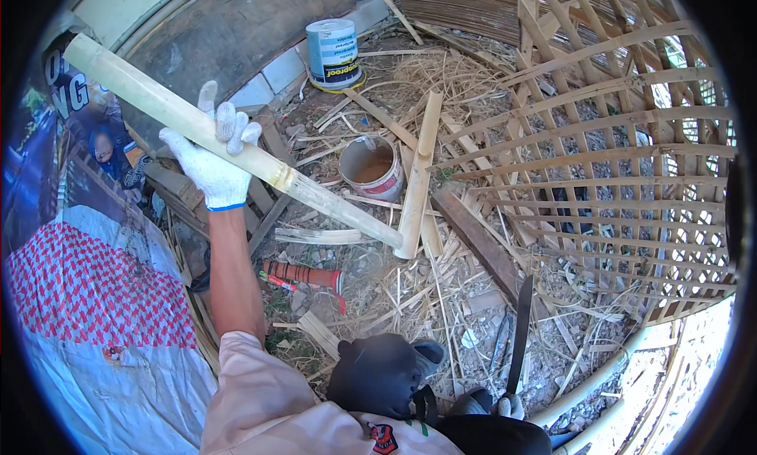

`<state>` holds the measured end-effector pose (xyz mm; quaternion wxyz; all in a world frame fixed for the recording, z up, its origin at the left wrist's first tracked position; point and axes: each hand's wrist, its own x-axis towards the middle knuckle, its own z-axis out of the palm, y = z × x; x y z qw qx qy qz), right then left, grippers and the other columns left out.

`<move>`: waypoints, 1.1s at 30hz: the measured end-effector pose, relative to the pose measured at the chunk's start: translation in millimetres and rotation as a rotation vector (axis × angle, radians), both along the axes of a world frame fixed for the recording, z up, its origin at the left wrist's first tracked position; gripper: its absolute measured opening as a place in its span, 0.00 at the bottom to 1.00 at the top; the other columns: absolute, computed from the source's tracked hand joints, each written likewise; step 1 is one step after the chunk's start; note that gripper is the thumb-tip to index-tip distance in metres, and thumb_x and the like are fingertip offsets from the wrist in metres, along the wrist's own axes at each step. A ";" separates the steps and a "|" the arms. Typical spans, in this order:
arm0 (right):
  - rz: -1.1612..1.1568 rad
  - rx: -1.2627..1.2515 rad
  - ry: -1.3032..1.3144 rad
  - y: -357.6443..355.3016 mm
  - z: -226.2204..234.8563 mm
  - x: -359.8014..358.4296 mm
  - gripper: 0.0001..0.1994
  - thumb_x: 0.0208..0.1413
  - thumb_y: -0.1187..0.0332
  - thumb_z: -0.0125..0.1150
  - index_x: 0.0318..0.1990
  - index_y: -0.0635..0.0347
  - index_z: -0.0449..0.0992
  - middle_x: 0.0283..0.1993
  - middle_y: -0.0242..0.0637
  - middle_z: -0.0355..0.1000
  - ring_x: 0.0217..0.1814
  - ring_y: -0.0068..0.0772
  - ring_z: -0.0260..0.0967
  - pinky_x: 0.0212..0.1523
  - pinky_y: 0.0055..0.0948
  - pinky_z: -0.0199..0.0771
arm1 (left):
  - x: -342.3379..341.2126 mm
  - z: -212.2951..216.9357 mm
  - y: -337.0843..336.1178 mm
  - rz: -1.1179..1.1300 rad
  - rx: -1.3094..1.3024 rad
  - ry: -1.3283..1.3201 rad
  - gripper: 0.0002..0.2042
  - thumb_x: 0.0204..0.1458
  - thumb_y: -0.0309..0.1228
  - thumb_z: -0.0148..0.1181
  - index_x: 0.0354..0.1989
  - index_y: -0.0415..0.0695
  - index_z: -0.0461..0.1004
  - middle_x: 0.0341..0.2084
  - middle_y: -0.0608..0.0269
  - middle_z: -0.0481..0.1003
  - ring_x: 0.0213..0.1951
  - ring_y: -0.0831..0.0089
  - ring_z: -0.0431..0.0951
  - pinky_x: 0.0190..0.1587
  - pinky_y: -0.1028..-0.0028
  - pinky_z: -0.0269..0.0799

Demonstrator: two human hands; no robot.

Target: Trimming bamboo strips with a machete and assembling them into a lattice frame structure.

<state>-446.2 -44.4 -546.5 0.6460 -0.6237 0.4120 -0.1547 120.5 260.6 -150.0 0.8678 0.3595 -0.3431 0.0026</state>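
Observation:
My left hand (209,167), in a white knitted glove with a blue cuff, reaches forward and grips a long pale bamboo pole (315,195). Its fingertips show along the pole's far side. The pole slants from the upper left down to the middle, its lower end against another bamboo piece (415,195) on the ground. Low in the picture, my right hand (510,406), also gloved and mostly hidden, is closed at the bottom of a dark machete (520,337). The blade points upward, away from me.
A white bucket of brownish liquid (371,169) stands ahead, a blue-and-white paint bucket (333,54) behind it. A bamboo lattice (599,163) curves along the right. A dark wooden beam (485,238), an orange-brown cylinder (303,274) and bamboo scraps lie about. Cloth (102,289) covers the left.

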 end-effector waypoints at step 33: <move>0.287 -0.351 -0.156 -37.7 183.9 166.4 0.18 0.58 0.68 0.61 0.55 0.64 0.70 0.34 0.50 0.78 0.38 0.55 0.80 0.42 0.44 0.79 | -122.6 -36.9 -258.9 0.101 0.221 -0.178 0.35 0.72 0.56 0.36 0.78 0.46 0.47 0.65 0.49 0.64 0.66 0.52 0.66 0.74 0.48 0.58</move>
